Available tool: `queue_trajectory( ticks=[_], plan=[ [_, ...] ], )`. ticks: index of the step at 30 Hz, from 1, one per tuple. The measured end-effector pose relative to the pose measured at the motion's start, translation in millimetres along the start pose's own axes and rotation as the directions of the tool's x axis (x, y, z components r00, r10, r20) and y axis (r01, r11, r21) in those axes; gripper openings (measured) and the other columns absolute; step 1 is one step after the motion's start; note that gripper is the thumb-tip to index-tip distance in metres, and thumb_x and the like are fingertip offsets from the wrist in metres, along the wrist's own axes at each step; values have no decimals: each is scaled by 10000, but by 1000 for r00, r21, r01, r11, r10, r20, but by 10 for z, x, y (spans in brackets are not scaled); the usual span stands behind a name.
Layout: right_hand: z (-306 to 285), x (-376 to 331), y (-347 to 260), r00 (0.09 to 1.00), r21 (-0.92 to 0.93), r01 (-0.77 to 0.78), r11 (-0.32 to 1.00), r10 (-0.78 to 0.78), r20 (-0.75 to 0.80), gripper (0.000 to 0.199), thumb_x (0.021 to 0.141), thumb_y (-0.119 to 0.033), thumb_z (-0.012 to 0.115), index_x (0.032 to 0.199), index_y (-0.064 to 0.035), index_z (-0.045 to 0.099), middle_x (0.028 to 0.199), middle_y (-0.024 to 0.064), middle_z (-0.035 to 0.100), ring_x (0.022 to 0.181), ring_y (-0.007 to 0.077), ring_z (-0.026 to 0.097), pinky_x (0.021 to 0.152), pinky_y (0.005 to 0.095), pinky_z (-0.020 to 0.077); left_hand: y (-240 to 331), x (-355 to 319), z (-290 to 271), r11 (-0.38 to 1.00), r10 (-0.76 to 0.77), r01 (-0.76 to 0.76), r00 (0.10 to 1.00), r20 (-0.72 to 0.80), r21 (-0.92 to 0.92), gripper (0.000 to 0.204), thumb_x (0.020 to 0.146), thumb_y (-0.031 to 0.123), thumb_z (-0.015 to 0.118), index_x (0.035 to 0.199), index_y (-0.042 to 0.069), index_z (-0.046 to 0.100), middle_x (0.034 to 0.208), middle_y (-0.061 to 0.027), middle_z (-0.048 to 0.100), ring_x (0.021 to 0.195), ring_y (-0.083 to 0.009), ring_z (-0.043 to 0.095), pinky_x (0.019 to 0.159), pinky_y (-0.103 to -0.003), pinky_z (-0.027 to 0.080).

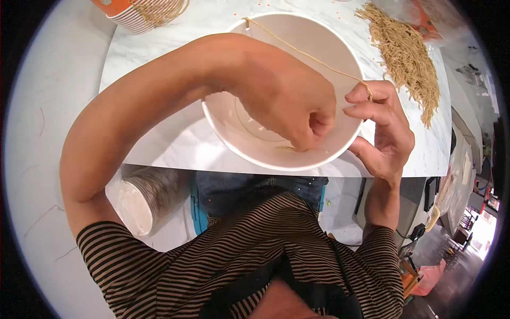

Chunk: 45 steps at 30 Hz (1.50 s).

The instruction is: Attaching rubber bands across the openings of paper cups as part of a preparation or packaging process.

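A white paper bucket lies tipped on the marble-patterned table, mouth toward me. A tan cord crosses its mouth from a hole in the far left rim to the right rim. My left hand reaches inside, fingers curled into a pinch near the right inner wall. A short cord piece shows just below its fingertips; the pinch itself is hidden. My right hand grips the bucket's right rim, the cord running against its fingertips and the thumb lower down along the outside.
Loose tan cords lie in a heap at the right of the table. Nested orange-and-white buckets with cord handles stand far left. Below the table edge, a plastic-wrapped stack of white buckets sits to the left.
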State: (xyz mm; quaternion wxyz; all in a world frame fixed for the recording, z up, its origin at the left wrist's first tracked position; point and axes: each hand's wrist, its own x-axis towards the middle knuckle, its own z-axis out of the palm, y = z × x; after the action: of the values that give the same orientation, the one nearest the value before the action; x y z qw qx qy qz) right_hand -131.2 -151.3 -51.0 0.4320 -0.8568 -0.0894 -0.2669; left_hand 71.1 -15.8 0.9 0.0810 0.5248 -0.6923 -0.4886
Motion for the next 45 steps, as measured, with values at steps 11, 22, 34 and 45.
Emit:
queue_trajectory(
  ticks=[11, 22, 34, 45],
  plan=[
    [-111, -130, -64, 943, 599, -249, 761, 332, -29, 491, 883, -41, 611, 1329, 161, 579, 1206, 232, 672, 674, 153, 643, 650, 272, 546, 325, -495, -85, 913, -334, 264, 922, -196, -310, 113, 896, 56, 624, 846, 2, 539, 877, -121, 725, 597, -137, 690, 471, -277, 520],
    [-9, -103, -116, 875, 774, -297, 559, 484, -13, 448, 962, -82, 634, 1372, 87, 573, 1212, 188, 702, 636, 134, 664, 599, 258, 579, 553, -884, 82, 903, -389, 199, 754, -530, -379, 49, 903, -10, 548, 864, 7, 523, 795, -85, 663, 590, -108, 623, 509, -259, 518],
    [68, 711, -223, 938, -248, 327, 912, -345, -31, 323, 896, 81, 639, 1195, -19, 710, 1088, 163, 739, 1025, 349, 704, 886, 400, 563, 547, -938, 108, 844, 206, 357, 473, -857, 401, 61, 933, -24, 573, 925, -3, 516, 728, -76, 565, 643, -146, 561, 588, -318, 443],
    [299, 1229, -100, 939, 288, -246, 925, 154, 308, 274, 977, -231, 735, 1111, 5, 774, 841, 54, 742, 695, 114, 658, 612, 271, 552, 319, -972, -66, 794, 335, 438, 263, -905, 422, 68, 926, 7, 599, 915, -7, 533, 723, -109, 602, 674, -208, 610, 643, -346, 477]
  ],
)
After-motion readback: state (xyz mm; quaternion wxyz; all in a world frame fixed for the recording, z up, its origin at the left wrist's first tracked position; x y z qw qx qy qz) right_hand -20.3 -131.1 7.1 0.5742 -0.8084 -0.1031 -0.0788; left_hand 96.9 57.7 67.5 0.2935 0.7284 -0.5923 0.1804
